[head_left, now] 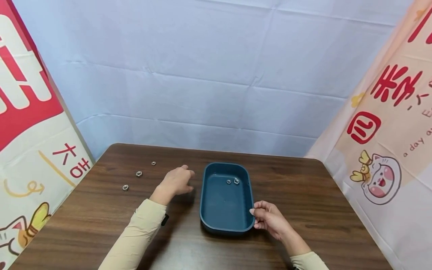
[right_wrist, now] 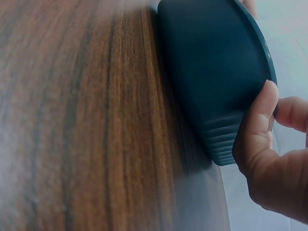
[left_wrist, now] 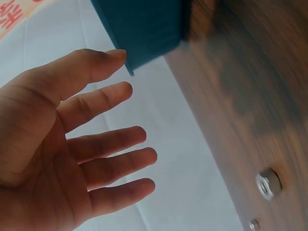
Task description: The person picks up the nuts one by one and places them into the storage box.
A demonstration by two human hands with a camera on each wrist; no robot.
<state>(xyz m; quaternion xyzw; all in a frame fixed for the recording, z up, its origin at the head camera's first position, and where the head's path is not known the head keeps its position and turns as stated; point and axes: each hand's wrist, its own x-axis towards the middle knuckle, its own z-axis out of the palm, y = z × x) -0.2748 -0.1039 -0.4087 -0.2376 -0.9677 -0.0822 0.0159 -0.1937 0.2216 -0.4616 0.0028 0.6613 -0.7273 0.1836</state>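
Note:
A dark teal rectangular bin stands on the table, with two metal nuts lying inside toward its far end. My right hand pinches the bin's right rim near the front corner, thumb on one side and fingers on the other, as the right wrist view also shows. Just left of the bin, my left hand hovers over the table. In the left wrist view its fingers are spread and relaxed, holding nothing. Left of that hand, three more nuts lie in a slanting row: a small one and two larger ones.
The brown wood-grain table reaches back to a pale cloth wall. Printed cloth banners hang at the left and right sides. A dark band shows at the left wrist.

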